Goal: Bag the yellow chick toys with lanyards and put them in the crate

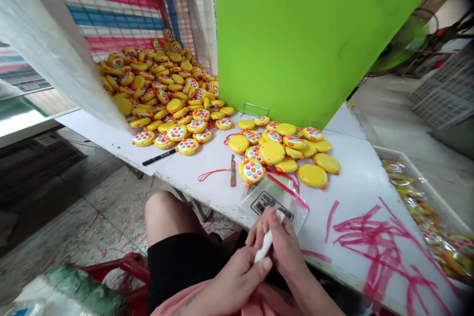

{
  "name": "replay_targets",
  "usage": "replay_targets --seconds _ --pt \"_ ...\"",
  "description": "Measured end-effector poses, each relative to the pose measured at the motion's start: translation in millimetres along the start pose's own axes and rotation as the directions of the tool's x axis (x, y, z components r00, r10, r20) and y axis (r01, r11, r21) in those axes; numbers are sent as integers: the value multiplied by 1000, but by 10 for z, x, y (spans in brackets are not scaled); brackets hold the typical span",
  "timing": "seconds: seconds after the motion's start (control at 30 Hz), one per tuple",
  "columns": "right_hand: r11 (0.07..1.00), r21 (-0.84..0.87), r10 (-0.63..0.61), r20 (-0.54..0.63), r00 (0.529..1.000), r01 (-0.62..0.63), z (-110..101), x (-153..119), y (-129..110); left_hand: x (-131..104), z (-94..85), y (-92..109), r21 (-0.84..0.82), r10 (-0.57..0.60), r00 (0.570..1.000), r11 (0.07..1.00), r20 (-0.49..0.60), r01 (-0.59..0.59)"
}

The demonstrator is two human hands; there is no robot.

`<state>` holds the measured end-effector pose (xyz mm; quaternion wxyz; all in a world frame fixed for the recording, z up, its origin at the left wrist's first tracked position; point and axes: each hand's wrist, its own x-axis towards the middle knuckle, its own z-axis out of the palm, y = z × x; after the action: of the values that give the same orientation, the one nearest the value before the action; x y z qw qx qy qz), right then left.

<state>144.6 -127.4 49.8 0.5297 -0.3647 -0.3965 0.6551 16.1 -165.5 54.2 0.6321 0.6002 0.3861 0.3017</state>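
Yellow toys [175,104] lie heaped upper left, seemingly for easy reach, while at lower centre your left hand [244,267] grips a white piece [263,247] with your right hand [284,244], probably steadying it, and pink strips [378,256] litter the bench [350,190] lower right.

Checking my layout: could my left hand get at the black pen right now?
Probably yes: the black pen lies uncovered on the table, off to the left. Your left hand holds a white object, though, and may need to let go first.
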Motion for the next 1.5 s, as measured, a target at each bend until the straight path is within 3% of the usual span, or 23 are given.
replay_targets --seconds 0.1,0.2,0.27,0.33,0.4,0.47,0.53,0.6,0.67,0.73,0.8,0.87,0.93,1.0,1.1,1.17,1.27,1.33,1.43,1.5 --pt "994 -106 14 276 961 16 -83 -44 -162 -19 -87 -8 -67 -9 1000 998 24 10" --pt "969 -247 90 362 928 2 -161 -111 -251 31 -162 34 -68 12 999 998 34 -9" --pt "981 -192 86 287 954 -31 -230 -119 -241 94 -225 69 -19 28 996 999 81 -27" --pt "998 -4 56 131 990 -56 -329 -77 -208 168 -304 97 68 21 996 997 82 -27" --pt "983 176 51 -49 997 -42 -448 -7 -191 243 -385 120 202 30 1000 979 2 -30" --pt "978 199 94 -155 983 -62 -559 56 -215 320 -442 152 402 138 987 911 -82 -93" --pt "985 41 171 -129 977 -167 -631 88 -280 402 -455 196 660 372 925 713 -71 -236" --pt "946 -224 238 -12 971 -235 -655 90 -371 488 -429 248 866 557 826 367 86 -338" --pt "881 -438 240 90 967 -178 -653 72 -465 572 -389 297 928 543 796 79 266 -365" --pt "843 -522 216 105 971 -131 -666 41 -540 641 -359 331 933 419 847 0 328 -361" --pt "844 -505 253 72 965 -183 -719 8 -578 686 -349 342 946 303 907 44 293 -321" --pt "880 -404 316 110 942 -249 -792 -6 -566 710 -349 327 959 245 940 99 235 -266" --pt "941 -244 279 175 944 -233 -836 25 -503 726 -340 288 961 243 954 165 176 -220" --pt "975 -151 185 167 968 -161 -804 113 -420 746 -314 235 956 267 957 234 111 -177" --pt "958 -268 109 32 994 -96 -616 319 -371 792 -266 178 932 293 956 342 20 -124" --pt "919 -391 58 -7 998 -56 -450 457 -434 820 -260 185 857 275 959 508 -68 -85" --pt "846 -527 -7 131 991 76 -255 614 -609 832 -302 253 532 114 980 847 -164 -9" --pt "817 -560 27 275 961 137 -205 696 -702 814 -344 294 224 -26 995 973 -97 48" --pt "858 -508 156 396 905 75 -255 848 -724 762 -406 295 -135 -131 991 982 16 132" --pt "936 -350 166 360 918 -32 -335 982 -663 731 -461 269 -258 -178 984 952 -29 165"
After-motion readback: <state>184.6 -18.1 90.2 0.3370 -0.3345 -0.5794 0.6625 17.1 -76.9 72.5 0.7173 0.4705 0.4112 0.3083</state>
